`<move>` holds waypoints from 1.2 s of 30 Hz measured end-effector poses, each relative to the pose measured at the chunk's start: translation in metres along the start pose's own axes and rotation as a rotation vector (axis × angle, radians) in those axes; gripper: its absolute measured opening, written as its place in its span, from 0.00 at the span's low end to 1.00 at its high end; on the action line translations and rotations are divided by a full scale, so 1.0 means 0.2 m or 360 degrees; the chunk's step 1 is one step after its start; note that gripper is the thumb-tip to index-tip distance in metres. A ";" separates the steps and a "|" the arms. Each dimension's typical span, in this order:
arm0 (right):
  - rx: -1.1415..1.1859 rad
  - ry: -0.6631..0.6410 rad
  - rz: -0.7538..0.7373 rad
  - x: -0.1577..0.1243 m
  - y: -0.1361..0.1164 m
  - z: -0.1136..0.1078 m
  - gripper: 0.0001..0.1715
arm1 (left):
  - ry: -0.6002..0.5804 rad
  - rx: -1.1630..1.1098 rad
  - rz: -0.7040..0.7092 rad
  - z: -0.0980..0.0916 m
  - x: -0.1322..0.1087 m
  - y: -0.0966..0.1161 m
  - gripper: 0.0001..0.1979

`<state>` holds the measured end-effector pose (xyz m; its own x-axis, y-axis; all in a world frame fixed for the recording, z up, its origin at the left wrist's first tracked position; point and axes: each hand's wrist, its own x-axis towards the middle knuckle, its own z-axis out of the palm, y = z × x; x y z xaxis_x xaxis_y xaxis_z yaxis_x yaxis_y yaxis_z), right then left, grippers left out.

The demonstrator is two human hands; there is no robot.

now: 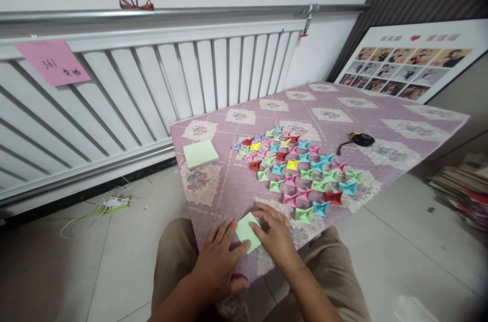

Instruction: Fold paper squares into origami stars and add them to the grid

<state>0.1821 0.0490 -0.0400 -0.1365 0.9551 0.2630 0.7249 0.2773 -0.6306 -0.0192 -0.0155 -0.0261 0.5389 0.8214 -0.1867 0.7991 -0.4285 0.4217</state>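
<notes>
A pale green paper square (pixel 246 230) lies near the front corner of the patterned tablecloth (pixel 232 192), between my two hands. My left hand (pixel 221 256) rests flat at its left side, fingers spread, with a fingertip on its lower edge. On the right, my right hand (pixel 275 233) touches the paper's right side with thumb and fingers, the fingers apart and curved over its edge. Several small folded paper pieces (pixel 292 165) in green, pink, blue, red and yellow stand in rows beyond my right hand. A stack of pale green paper (pixel 201 154) sits at the table's left edge.
A black object with a strap (pixel 362 139) lies at the right of the table. Behind stand a white radiator (pixel 213 73) and a photo board (pixel 404 65). Glasses (pixel 136 3) rest on the pipe. A power strip (pixel 116 203) is on the floor at left.
</notes>
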 end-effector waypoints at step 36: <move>-0.0348 -0.0222 -0.0196 -0.04 -0.08 -0.03 0.03 | 0.0025 0.0058 0.0013 -0.01 -0.01 0.01 0.41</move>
<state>0.1757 0.0353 -0.0269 -0.3128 0.9251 0.2154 0.8237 0.3771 -0.4235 -0.0192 -0.0161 -0.0230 0.5415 0.8235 -0.1693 0.8039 -0.4484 0.3907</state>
